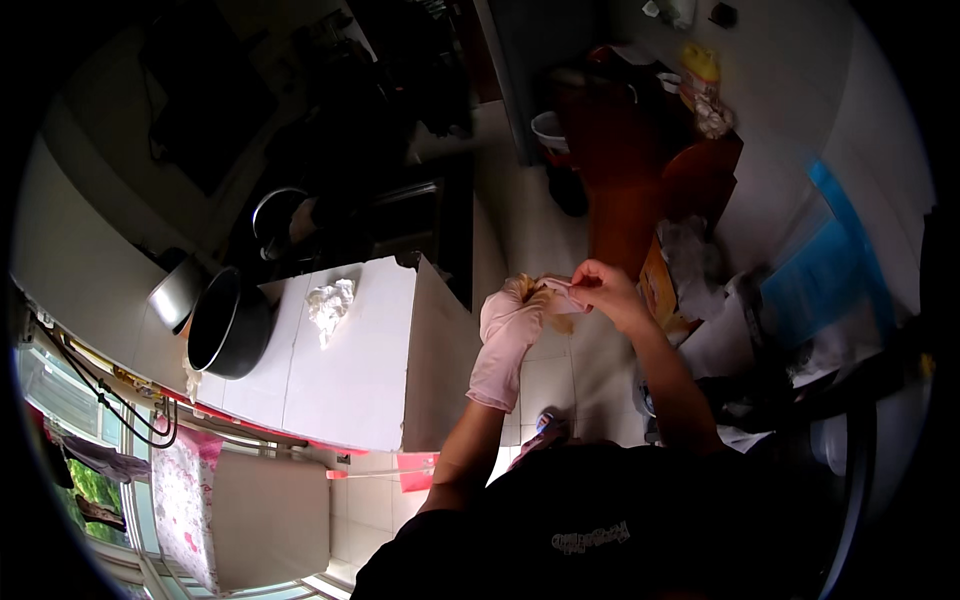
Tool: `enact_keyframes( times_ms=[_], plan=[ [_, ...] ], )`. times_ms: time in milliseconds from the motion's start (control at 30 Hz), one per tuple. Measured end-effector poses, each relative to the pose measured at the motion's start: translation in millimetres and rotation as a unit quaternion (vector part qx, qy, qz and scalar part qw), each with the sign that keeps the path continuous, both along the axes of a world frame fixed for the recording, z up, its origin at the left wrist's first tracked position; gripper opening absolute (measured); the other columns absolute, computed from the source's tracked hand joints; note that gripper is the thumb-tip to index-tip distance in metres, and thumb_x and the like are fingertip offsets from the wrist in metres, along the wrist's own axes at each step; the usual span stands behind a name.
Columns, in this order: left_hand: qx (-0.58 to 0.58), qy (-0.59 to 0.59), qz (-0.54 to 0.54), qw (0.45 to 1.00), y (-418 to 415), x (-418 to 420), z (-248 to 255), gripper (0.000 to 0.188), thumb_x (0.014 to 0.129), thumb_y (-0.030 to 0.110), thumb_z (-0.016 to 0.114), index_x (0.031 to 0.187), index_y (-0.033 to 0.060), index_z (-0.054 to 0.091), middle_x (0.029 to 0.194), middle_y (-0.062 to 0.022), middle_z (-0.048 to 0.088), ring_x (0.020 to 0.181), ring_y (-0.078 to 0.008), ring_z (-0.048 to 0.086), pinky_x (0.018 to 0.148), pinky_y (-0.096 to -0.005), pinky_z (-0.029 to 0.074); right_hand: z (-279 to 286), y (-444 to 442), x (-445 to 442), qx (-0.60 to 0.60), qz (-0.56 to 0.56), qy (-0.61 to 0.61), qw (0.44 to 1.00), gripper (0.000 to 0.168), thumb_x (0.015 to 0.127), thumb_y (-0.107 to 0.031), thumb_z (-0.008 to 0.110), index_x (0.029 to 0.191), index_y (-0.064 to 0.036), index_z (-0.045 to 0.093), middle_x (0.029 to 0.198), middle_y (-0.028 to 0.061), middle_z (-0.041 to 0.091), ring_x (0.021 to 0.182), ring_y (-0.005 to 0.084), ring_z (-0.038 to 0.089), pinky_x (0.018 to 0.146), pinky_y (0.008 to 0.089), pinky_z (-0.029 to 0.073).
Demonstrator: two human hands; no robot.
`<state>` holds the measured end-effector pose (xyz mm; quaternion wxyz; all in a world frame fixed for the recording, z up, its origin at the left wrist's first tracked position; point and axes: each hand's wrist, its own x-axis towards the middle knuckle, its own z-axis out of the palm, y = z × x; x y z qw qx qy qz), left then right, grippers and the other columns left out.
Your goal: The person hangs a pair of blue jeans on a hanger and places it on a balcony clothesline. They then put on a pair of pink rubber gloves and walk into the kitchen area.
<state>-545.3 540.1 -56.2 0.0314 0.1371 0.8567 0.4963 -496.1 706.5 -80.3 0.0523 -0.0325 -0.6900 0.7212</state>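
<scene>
My left hand point(516, 311) wears a pale pink rubber glove point(499, 360) that reaches over the wrist. Its fingers are bunched around a second glove point(556, 295), pink with a yellowish part hanging down. My right hand point(606, 289) is bare and pinches the edge of this second glove between thumb and fingers. Both hands are held above the tiled floor, just right of the white tiled counter point(352, 375). On that counter lies a crumpled white plastic bag or wrap point(330, 306).
A deep dark pot point(231, 322) and a silver pot point(176, 292) stand at the counter's left. Behind is a dark sink point(405, 217). A reddish-brown wooden table point(622, 172), plastic bags point(686, 262) and a blue plastic chair point(817, 277) are on the right.
</scene>
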Motion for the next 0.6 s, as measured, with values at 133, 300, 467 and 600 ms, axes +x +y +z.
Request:
enact_keyframes(
  times_ms=[133,300,467,600],
  plan=[
    [-0.057,-0.085,0.002,0.995,17.1,-38.7,9.9,0.029,0.08,0.03,0.061,0.097,0.006,0.061,0.079,-0.0115,0.065,0.069,-0.0189,0.061,0.065,-0.0283,0.047,2.8,5.3,-40.8,0.017,0.009,0.014,1.0,0.012,0.076,-0.004,0.063,0.086,0.0,0.057,0.074,0.0025,0.06,0.064,0.0076,0.054,0.055,0.0228,0.045],
    [-0.099,-0.065,0.002,0.993,41.0,-99.9,4.2,0.034,0.08,0.038,0.06,0.099,0.0095,0.061,0.084,-0.0118,0.065,0.076,-0.0272,0.063,0.069,-0.033,0.048,1.1,30.1,-107.5,0.253,-0.159,0.109,0.948,0.011,0.073,-0.004,0.062,0.082,-0.001,0.057,0.071,0.0086,0.061,0.063,0.0142,0.059,0.057,0.0258,0.046],
    [-0.112,-0.054,0.015,0.992,58.3,-147.0,-7.0,0.034,0.08,0.035,0.065,0.094,0.0042,0.064,0.068,-0.0049,0.061,0.06,-0.0101,0.054,0.059,-0.0242,0.044,15.8,39.2,-162.0,0.305,-0.262,0.208,0.892,0.012,0.074,-0.006,0.062,0.083,-0.003,0.054,0.07,0.0124,0.061,0.06,0.0213,0.061,0.055,0.0293,0.046],
    [-0.055,-0.079,0.031,0.995,63.8,-173.6,-5.9,0.028,0.082,0.03,0.066,0.087,0.0026,0.065,0.064,-0.0007,0.059,0.057,-0.0064,0.05,0.051,-0.0217,0.04,16.1,48.1,-203.9,0.233,-0.25,0.224,0.913,0.013,0.075,-0.007,0.062,0.084,-0.003,0.053,0.067,0.0121,0.06,0.059,0.0227,0.061,0.055,0.0304,0.046]
  ],
)
